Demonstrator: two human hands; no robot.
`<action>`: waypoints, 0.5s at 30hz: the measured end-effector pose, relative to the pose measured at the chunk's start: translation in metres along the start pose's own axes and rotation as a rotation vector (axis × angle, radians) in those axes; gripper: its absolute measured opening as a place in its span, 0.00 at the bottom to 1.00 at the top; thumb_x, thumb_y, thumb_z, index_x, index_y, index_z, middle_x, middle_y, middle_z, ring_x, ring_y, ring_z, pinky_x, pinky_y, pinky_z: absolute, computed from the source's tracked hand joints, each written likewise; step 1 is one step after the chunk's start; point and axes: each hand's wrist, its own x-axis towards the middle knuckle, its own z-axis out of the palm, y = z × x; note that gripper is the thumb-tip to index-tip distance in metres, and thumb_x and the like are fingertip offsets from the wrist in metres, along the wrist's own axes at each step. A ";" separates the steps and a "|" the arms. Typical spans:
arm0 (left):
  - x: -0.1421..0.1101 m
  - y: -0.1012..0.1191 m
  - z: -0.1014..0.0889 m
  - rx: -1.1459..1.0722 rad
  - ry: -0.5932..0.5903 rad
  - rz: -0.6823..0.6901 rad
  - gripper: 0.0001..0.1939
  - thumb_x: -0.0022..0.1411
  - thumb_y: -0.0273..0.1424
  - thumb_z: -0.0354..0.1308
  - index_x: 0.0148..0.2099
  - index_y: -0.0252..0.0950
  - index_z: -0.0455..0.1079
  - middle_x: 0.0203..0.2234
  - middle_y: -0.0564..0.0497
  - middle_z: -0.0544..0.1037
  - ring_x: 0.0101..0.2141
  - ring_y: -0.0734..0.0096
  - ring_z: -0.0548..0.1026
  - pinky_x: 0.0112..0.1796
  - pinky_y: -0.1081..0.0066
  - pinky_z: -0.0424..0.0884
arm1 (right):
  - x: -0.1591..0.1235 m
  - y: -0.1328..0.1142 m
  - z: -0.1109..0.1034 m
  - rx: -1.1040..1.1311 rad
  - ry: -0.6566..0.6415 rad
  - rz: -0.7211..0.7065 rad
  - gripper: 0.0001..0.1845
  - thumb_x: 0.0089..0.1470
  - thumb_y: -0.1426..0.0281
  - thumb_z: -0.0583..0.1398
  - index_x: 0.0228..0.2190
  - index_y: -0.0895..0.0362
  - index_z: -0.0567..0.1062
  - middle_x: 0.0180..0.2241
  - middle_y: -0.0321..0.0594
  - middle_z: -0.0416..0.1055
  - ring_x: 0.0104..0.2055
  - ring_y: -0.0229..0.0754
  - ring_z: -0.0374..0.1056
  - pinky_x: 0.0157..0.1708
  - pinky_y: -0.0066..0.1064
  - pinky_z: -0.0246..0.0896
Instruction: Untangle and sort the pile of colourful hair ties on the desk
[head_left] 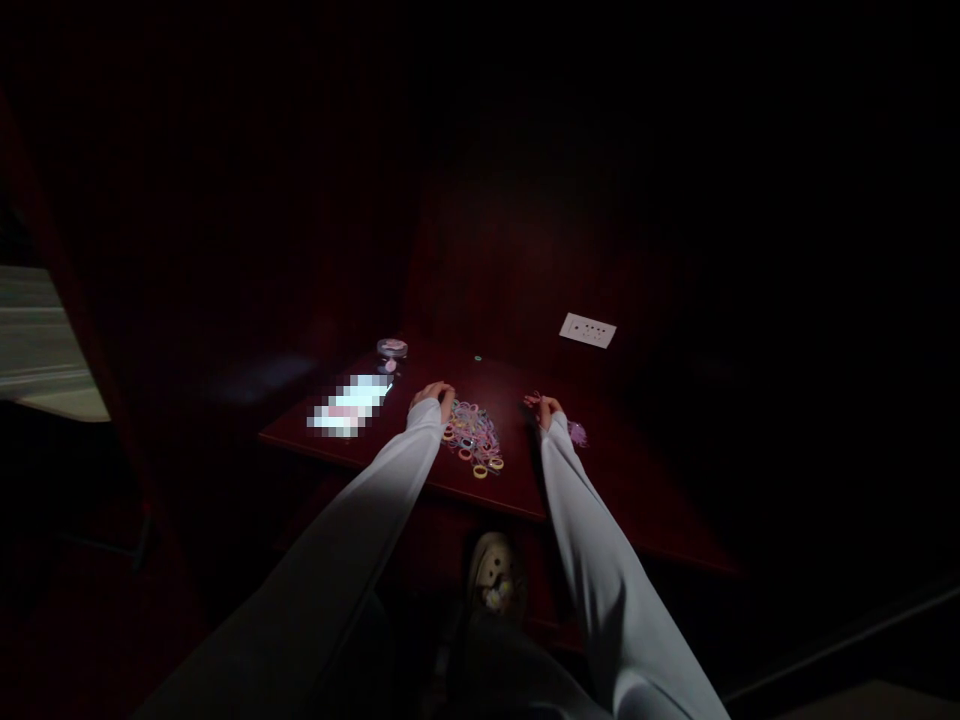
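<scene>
A heap of small coloured elastic hair bands [474,437] lies on a dark red table [615,490]. My left hand [433,396] rests at the heap's upper left edge with fingers curled down onto the bands. My right hand [548,409] sits to the right of the heap, fingers bent over a few pink bands [533,400]; a small purple bunch [577,433] lies just right of that wrist. Both arms wear pale long sleeves. The scene is very dark, so finger detail is poor.
A small clear round jar [391,355] with a pale lid stands at the table's back left, beside a bright flat item [349,405]. A white socket plate [587,329] is on the wall behind. A shoe [491,580] shows under the table edge.
</scene>
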 end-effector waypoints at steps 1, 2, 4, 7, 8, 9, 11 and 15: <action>-0.001 0.001 0.000 0.019 -0.018 0.000 0.11 0.68 0.31 0.56 0.43 0.42 0.81 0.52 0.47 0.84 0.57 0.56 0.77 0.63 0.58 0.70 | 0.001 0.000 -0.013 -0.021 0.023 -0.007 0.28 0.53 0.40 0.59 0.24 0.50 0.62 0.26 0.42 0.78 0.32 0.46 0.74 0.38 0.39 0.70; -0.002 0.002 0.000 0.041 -0.037 -0.002 0.11 0.68 0.31 0.56 0.43 0.42 0.81 0.54 0.47 0.83 0.57 0.56 0.77 0.63 0.58 0.69 | 0.000 0.001 -0.025 -0.053 0.048 -0.013 0.27 0.52 0.40 0.59 0.23 0.50 0.63 0.24 0.41 0.76 0.31 0.46 0.73 0.37 0.38 0.69; -0.005 0.004 0.001 0.086 -0.066 -0.002 0.09 0.67 0.31 0.58 0.43 0.41 0.80 0.57 0.46 0.82 0.59 0.54 0.75 0.64 0.57 0.67 | -0.003 0.002 -0.040 -0.168 0.060 -0.034 0.27 0.51 0.40 0.59 0.22 0.50 0.64 0.22 0.39 0.73 0.30 0.45 0.71 0.35 0.36 0.67; -0.007 0.007 0.003 0.125 -0.074 0.008 0.08 0.67 0.32 0.59 0.42 0.41 0.80 0.57 0.45 0.81 0.61 0.52 0.74 0.65 0.55 0.66 | -0.010 0.005 -0.047 -0.373 -0.013 -0.079 0.24 0.51 0.44 0.60 0.22 0.51 0.68 0.21 0.36 0.72 0.28 0.43 0.68 0.34 0.34 0.64; -0.008 0.007 0.004 0.128 -0.072 0.015 0.07 0.66 0.33 0.60 0.41 0.41 0.80 0.56 0.45 0.81 0.60 0.52 0.74 0.65 0.55 0.66 | -0.011 0.005 -0.047 -0.428 -0.050 -0.091 0.22 0.51 0.46 0.60 0.22 0.51 0.69 0.21 0.36 0.72 0.28 0.42 0.67 0.34 0.33 0.63; -0.009 0.007 0.004 0.129 -0.068 0.024 0.07 0.66 0.33 0.60 0.41 0.42 0.80 0.55 0.45 0.82 0.59 0.52 0.75 0.64 0.56 0.67 | -0.013 0.005 -0.047 -0.474 -0.083 -0.102 0.20 0.51 0.49 0.60 0.22 0.51 0.70 0.21 0.35 0.72 0.28 0.42 0.67 0.34 0.33 0.62; -0.010 0.008 0.003 0.136 -0.060 0.041 0.06 0.66 0.33 0.60 0.41 0.42 0.80 0.52 0.46 0.83 0.56 0.53 0.76 0.62 0.57 0.69 | -0.013 0.005 -0.047 -0.555 -0.127 -0.118 0.17 0.53 0.54 0.61 0.22 0.52 0.71 0.22 0.35 0.73 0.28 0.42 0.67 0.35 0.32 0.62; -0.012 0.016 -0.003 0.214 -0.096 0.003 0.09 0.69 0.32 0.58 0.44 0.44 0.80 0.53 0.49 0.83 0.55 0.55 0.76 0.60 0.60 0.69 | -0.013 -0.002 -0.049 -0.745 -0.211 -0.138 0.11 0.54 0.62 0.62 0.23 0.53 0.74 0.26 0.37 0.76 0.32 0.42 0.70 0.38 0.31 0.62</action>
